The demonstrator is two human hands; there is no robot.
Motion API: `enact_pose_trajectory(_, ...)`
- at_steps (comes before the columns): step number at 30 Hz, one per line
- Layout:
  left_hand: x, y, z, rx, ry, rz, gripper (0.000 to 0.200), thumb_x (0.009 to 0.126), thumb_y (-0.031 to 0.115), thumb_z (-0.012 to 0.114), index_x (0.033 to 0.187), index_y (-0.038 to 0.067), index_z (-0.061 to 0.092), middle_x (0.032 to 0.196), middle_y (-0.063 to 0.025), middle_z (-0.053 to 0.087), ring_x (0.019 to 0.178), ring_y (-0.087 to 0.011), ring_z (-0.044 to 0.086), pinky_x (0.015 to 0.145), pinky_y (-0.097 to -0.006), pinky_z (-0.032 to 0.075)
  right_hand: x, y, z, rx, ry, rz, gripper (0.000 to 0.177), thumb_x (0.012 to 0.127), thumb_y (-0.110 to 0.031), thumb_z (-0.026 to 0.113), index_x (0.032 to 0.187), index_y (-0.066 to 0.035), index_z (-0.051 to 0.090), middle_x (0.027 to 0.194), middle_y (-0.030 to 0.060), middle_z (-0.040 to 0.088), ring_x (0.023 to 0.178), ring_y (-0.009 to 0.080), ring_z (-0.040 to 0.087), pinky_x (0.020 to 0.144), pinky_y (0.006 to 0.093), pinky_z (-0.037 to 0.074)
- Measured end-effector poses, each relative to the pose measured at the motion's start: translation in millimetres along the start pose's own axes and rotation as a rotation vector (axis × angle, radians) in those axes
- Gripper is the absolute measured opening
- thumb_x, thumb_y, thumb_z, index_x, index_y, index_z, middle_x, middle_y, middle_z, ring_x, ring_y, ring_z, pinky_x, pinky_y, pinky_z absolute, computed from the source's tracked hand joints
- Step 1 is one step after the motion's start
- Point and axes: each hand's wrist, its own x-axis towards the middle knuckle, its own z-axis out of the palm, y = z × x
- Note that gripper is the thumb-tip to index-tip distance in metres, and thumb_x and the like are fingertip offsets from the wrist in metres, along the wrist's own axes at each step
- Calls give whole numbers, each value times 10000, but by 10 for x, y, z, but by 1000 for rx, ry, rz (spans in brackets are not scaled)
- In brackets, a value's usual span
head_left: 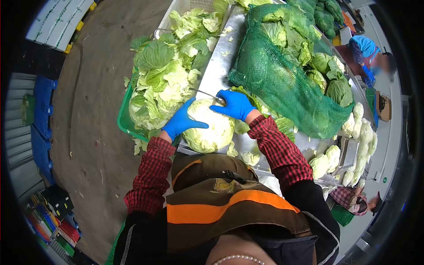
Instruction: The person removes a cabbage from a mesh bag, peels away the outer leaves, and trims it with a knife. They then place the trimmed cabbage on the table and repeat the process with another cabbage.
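A smooth steel counter [216,70] runs toward 1 o'clock, carrying a bulging green mesh sack [282,84] of cabbages. At 11 o'clock crinkled loose leaves [163,84] heap over a green crate [123,119], mostly hiding it. The round, pale cabbage [210,128] sits at the counter's near edge. The blue-gloved left hand [181,123] cups its 9 o'clock side; the right hand [236,105], at its 1 o'clock, grips a thin knife [205,93], handle hidden.
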Motion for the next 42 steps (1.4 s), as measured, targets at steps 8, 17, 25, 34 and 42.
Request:
enact_pose_trajectory(8,-128,-84,130,-14,59,45,1169,590,173,952,1491,-63,245,1382,-182,500,1251,-238,512,1047,-361,441,469,468,234,-390,15,140,533,836,-546,654,1108,-89,620,926,178,700,834,369,682,749,472,535)
enact_pose_trajectory(17,-412,-692,441,-79,648,39,1061,629,237,944,1394,-82,282,1318,-211,500,1182,-250,541,985,-360,485,-56,152,97,116,556,188,355,940,-377,625,1149,-90,637,836,138,667,710,304,643,678,379,505)
enact_pose_trajectory(25,-480,-668,528,-207,511,-142,1055,625,307,941,1375,-85,312,1308,-222,508,1179,-254,546,979,-364,491,-1303,113,251,734,250,242,291,1039,-296,491,982,-33,603,725,37,591,657,113,586,565,272,472)
enact_pose_trajectory(34,-376,-503,755,-394,512,44,728,664,122,908,1241,-49,497,1175,-150,627,1019,-199,641,881,-338,549,-1718,-343,543,-29,380,219,180,963,-217,559,1031,-66,629,880,191,659,777,378,643,649,439,509)
enact_pose_trajectory(42,-381,-380,812,-460,506,25,738,675,125,904,1250,-60,481,1176,-154,613,1028,-199,630,861,-332,554,-1534,-472,643,-229,372,225,147,953,-220,547,916,-80,575,777,157,624,713,357,629,606,449,492)
